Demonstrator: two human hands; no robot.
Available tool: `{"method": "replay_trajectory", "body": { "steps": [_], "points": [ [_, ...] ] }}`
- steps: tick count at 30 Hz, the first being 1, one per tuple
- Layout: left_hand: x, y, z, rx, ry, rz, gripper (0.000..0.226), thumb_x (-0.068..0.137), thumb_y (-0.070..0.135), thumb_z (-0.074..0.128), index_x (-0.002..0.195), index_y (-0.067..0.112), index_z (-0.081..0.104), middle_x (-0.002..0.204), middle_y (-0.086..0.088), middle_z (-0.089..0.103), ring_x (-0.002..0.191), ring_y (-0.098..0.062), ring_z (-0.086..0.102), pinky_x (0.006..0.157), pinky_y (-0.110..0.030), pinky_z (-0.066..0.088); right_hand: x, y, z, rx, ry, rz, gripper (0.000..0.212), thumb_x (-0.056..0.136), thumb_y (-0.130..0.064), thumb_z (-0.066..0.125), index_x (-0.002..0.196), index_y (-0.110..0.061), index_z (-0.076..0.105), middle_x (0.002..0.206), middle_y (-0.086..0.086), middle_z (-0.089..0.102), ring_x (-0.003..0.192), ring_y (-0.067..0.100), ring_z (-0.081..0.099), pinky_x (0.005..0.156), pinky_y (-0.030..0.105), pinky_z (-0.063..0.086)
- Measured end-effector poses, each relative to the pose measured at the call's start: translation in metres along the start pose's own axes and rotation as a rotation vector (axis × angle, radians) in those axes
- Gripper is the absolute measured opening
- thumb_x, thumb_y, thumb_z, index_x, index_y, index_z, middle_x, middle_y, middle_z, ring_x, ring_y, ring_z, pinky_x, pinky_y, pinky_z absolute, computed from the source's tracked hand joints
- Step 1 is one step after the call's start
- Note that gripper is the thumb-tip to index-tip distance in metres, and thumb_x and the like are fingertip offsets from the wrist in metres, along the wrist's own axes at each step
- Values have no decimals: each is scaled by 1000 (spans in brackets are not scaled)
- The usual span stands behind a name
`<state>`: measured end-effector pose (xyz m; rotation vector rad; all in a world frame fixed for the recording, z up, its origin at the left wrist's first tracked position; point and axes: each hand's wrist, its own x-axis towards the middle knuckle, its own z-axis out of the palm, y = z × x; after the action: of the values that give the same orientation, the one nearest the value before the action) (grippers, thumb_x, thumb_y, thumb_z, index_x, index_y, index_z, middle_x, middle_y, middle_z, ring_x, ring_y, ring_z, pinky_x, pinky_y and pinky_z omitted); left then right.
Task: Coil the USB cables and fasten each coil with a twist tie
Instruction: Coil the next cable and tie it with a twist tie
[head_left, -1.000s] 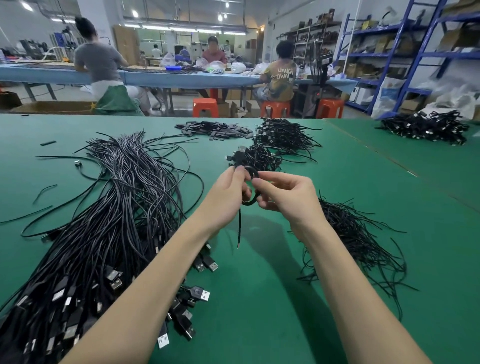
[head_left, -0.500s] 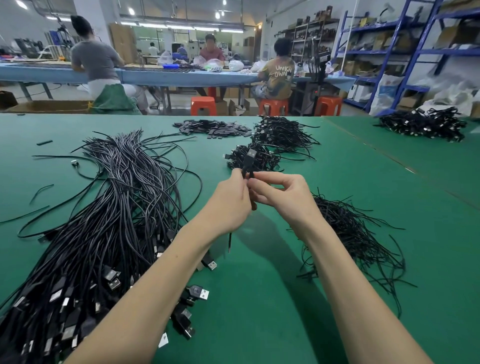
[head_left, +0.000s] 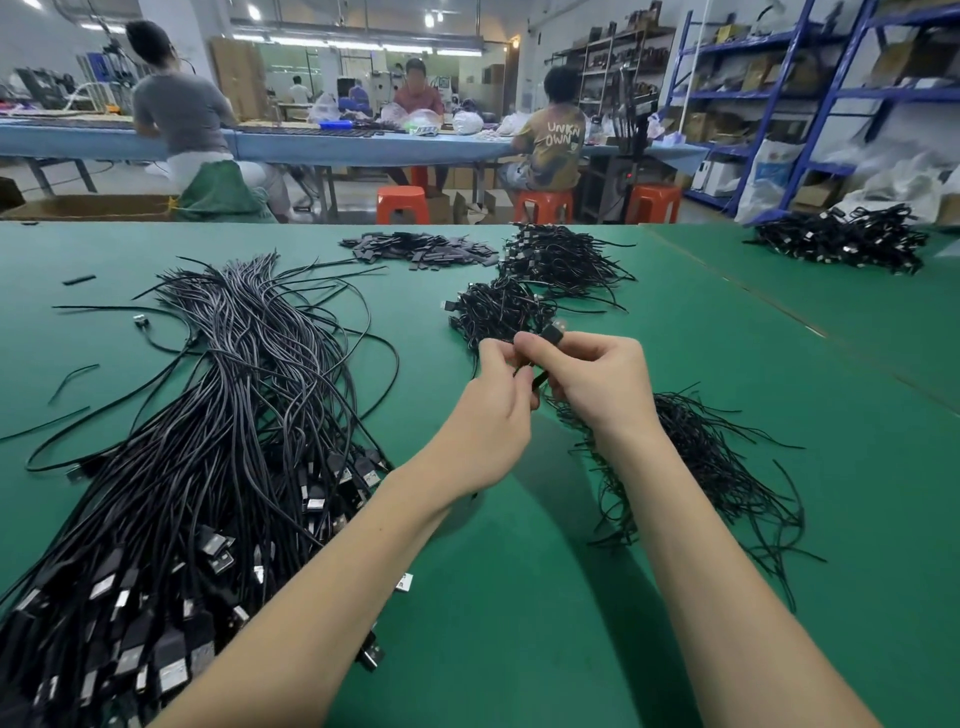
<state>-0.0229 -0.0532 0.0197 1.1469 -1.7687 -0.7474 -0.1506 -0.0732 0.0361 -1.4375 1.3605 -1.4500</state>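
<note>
Closest in, big heap of loose USB cables (head_left: 208, 441) on the left of the green table (head_left: 519, 597), way too many to count, plugs fanned out toward the cam w/ the wires running away. Right side there's 1 messy pile of thin black twist ties (head_left: 696, 467), just under and behind the right wrist. Mid-table both hands meet above the cloth: left hand (head_left: 493, 415) has fingers curled, pinching at the small coiled cable (head_left: 540, 358), and right hand (head_left: 597, 384) is clamped on the same coil, thumb on top, a plug end poking out above the fingers. Can't tell if a tie is on it, too hidden. Right behind the hands, 2 piles of finished coils (head_left: 498, 312), nearer one almost touching the fingertips, 2nd a bit further back. Next to that 1 flat pile of small black pieces (head_left: 421, 249). Far right, 1 more cable pile (head_left: 841, 239). Past the table edge: 3 orange stools (head_left: 402, 202) and 3 ppl sitting at a blue bench (head_left: 311, 140), blue shelving (head_left: 810, 93) on the right.
</note>
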Motion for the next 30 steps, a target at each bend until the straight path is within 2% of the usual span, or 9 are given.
{"method": "replay_trajectory", "body": {
  "steps": [3, 6, 8, 10, 12, 14, 20, 26, 30],
  "points": [
    [-2, -8, 8, -10, 70, -17, 7, 106, 20, 34, 100, 17, 33, 80, 0, 58, 65, -14, 50, 62, -31, 37, -2, 2, 1, -13, -5, 23, 39, 77, -39, 86, 51, -20, 64, 49, 0, 56, 46, 14, 49, 52, 25, 38],
    [2, -15, 10, -170, 161, -148, 15, 106, 21, 37, 91, 23, 36, 79, 2, 59, 67, -15, 51, 63, -33, 43, -2, -2, -8, -30, -64, 34, 22, 86, -42, 78, 76, -22, 76, 70, -4, 73, 53, 10, 66, 57, 22, 52],
    [6, -19, 6, -397, 222, -244, 18, 107, 16, 37, 90, 20, 37, 78, -1, 55, 61, -10, 47, 53, -23, 40, 5, -1, -26, -399, -101, -41, 17, 90, -43, 71, 86, -28, 77, 82, -13, 73, 65, 2, 65, 62, 17, 49],
    [7, -23, 0, -638, 266, -312, 18, 106, 8, 36, 89, 14, 36, 76, -4, 51, 52, -7, 41, 46, -18, 33, 7, -3, -40, -844, -223, -42, 9, 90, -39, 69, 88, -35, 77, 88, -17, 71, 82, 6, 64, 69, 22, 48],
    [6, -27, -3, -782, 300, -360, 19, 105, 4, 37, 88, 12, 37, 76, -5, 49, 50, -7, 39, 45, -19, 33, 6, -3, -44, -1069, -344, 67, 8, 86, -37, 70, 90, -40, 77, 94, -14, 71, 93, 14, 65, 75, 26, 51],
    [4, -29, -4, -855, 320, -393, 20, 105, 4, 38, 87, 13, 39, 74, -4, 50, 51, -9, 39, 46, -20, 37, 3, -1, -41, -1167, -397, 132, 14, 83, -32, 71, 91, -41, 77, 101, -10, 72, 98, 19, 66, 76, 29, 52],
    [2, -32, -3, -709, 286, -415, 18, 105, 10, 43, 88, 16, 43, 75, -1, 54, 57, -10, 48, 52, -21, 44, 4, 7, -38, -1197, -265, 169, 33, 84, -13, 63, 95, -41, 77, 107, -4, 73, 98, 25, 66, 76, 29, 52],
    [2, -34, -1, -622, 259, -406, 14, 103, 12, 45, 91, 17, 45, 77, 1, 57, 59, -8, 49, 53, -20, 44, 2, 15, -34, -1214, -256, 162, 26, 81, -14, 69, 82, -39, 73, 99, -3, 73, 94, 25, 68, 69, 27, 47],
    [1, -35, 0, -603, 244, -401, 13, 103, 12, 46, 92, 18, 45, 77, 2, 57, 58, -7, 46, 54, -21, 43, 2, 17, -34, -1234, -233, 145, 15, 84, -21, 72, 88, -35, 77, 98, -3, 73, 94, 26, 68, 70, 29, 49]
  ]
}}
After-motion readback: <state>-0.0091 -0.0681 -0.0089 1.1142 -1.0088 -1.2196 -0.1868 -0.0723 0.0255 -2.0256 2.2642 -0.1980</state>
